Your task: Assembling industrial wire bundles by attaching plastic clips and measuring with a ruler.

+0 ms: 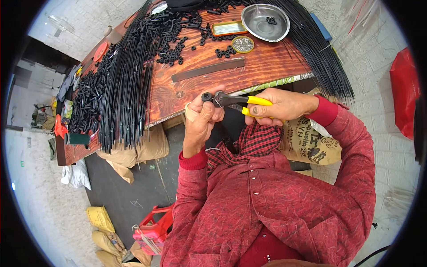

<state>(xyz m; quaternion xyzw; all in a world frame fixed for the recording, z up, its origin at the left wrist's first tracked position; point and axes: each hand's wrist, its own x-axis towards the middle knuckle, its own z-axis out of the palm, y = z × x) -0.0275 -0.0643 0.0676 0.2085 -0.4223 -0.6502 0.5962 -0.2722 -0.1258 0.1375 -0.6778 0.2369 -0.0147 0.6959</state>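
Note:
In front of my body, just off the table's near edge, my right hand (284, 106) is closed around pliers (259, 101) with yellow handles and dark metal jaws. The jaws point left and meet a small black round part (207, 96) with a hole in its middle. My left hand (201, 121) pinches this part between thumb and fingers. A thin bright wire seems to show at the jaws, but its ends cannot be made out. Beyond my hands, a flat dark metal bar (208, 70) lies on the wooden table (178, 100).
Bundles of thin black rods hang over the table at left (126, 93) and right (322, 62). Loose black fittings (171, 51) are heaped between. A steel bowl (265, 33), a yellow tray (229, 28) and a round tin (243, 44) stand behind. Below is a red plastic chair (155, 224).

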